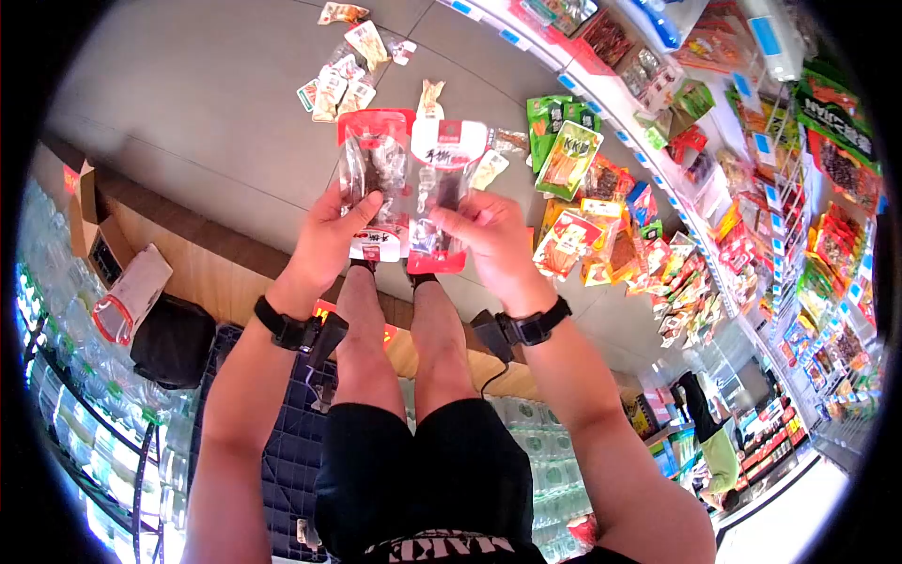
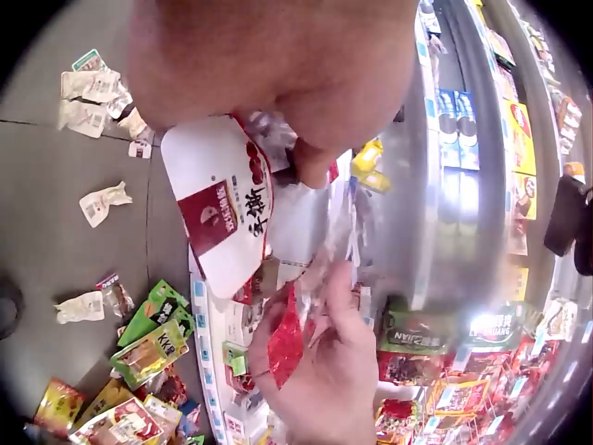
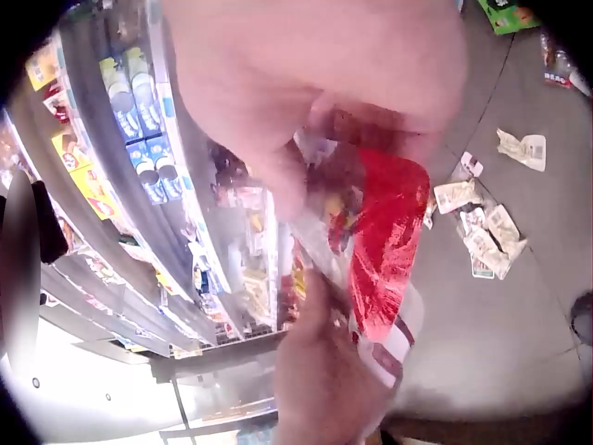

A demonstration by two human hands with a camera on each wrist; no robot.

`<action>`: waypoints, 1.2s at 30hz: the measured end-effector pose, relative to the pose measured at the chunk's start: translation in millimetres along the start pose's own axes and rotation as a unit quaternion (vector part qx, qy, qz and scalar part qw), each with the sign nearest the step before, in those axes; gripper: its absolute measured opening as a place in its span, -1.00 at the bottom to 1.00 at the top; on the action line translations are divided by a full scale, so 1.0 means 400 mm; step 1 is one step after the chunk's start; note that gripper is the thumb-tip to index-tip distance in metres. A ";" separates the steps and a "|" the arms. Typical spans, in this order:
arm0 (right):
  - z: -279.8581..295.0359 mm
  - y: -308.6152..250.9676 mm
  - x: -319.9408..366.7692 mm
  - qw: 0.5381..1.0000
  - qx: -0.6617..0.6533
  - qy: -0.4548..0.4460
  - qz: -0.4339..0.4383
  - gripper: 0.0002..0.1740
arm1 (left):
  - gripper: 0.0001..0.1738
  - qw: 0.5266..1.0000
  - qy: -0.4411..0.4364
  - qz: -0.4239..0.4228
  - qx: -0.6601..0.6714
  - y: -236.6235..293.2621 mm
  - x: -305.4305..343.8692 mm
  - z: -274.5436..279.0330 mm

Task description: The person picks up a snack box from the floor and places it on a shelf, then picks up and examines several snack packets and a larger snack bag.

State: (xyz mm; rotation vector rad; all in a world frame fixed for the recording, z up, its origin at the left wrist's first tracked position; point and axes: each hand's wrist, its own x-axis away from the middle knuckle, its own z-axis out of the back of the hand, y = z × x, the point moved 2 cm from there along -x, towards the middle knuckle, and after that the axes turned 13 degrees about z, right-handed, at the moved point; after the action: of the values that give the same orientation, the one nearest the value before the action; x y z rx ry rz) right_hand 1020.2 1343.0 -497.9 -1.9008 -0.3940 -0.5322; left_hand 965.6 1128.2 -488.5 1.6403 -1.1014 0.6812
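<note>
In the head view two snack pouches with clear windows over dark contents are held side by side in front of the body. My left hand (image 1: pixel 324 242) pinches the left pouch (image 1: pixel 376 127), red at its top and white with printing at its bottom, thumb over the front. My right hand (image 1: pixel 496 237) grips the right pouch (image 1: pixel 448 143), which faces the opposite way, white end up and red end down. Their inner edges meet or overlap. The left wrist view shows the printed white end (image 2: pixel 218 209) close up; in the right wrist view a red end (image 3: pixel 384 241) faces the camera.
Small snack packets (image 1: pixel 343 85) lie scattered on the grey floor ahead. A heap of colourful bags (image 1: pixel 568 240) lies to the right beside stocked shelves (image 1: pixel 733 141). Bottled water packs (image 1: pixel 66 273) and a black bag (image 1: pixel 176 340) are at the left. Another person (image 1: pixel 719 451) is at the lower right.
</note>
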 end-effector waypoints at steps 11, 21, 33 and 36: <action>-0.204 -0.157 0.117 0.874 0.452 -0.009 0.176 -0.64 | -0.52 0.997 0.040 0.020 0.066 0.005 0.204 -0.091; -0.299 -0.079 0.124 0.890 0.413 -0.079 0.178 -0.74 | -0.67 0.997 0.026 -0.010 0.078 -0.002 0.207 0.028; -0.451 0.067 0.035 0.981 0.189 0.018 0.036 -0.59 | -0.51 0.999 0.024 0.036 0.015 0.021 0.128 0.198; -0.530 0.064 -0.003 0.960 0.258 0.028 0.108 -0.56 | -0.49 0.998 0.054 0.025 0.025 0.083 0.148 0.244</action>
State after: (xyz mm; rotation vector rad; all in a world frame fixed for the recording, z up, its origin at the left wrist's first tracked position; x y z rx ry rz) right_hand 993.9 1136.9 -449.0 -1.3987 -0.2527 -0.2986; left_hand 953.6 1014.1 -457.8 1.6029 -1.0580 0.8251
